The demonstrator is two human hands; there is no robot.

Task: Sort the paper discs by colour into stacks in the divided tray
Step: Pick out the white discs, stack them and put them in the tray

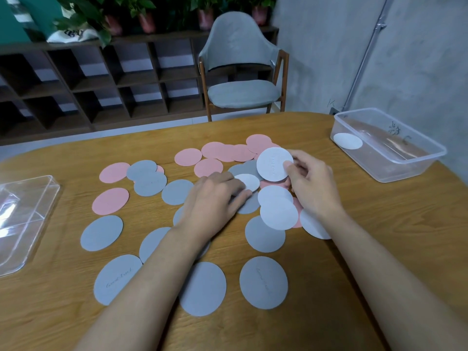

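**A:** Your right hand [307,181] has a white paper disc [274,163] lifted clear of the pile, thumb on its face and fingers behind, pinched shut on its right edge. Your left hand [215,196] lies flat, fingertips pressing together on a smaller-looking white disc [247,181] that rests on the heap; it is not gripping anything.

**B:** Where does the lifted one go?

**A:** Likely the clear plastic tub [415,171] at the far right, where one white disc [347,141] already lies. I cannot make out dividers in it. A second clear tray [27,219] sits at the left edge, well apart from the pile.

**B:** What might trip you up?

**A:** Two more white discs [278,209] overlap just below your hands, over pink ones and a grey disc [263,235]. If you slide the pressed disc out, you may drag its neighbours along and muddle the colours. Thin paper also clings, so your pinch could be carrying two sheets; I cannot tell from here. The pink discs [220,150] beyond and the grey ones nearer you lie mostly loose on the wooden table [379,236].
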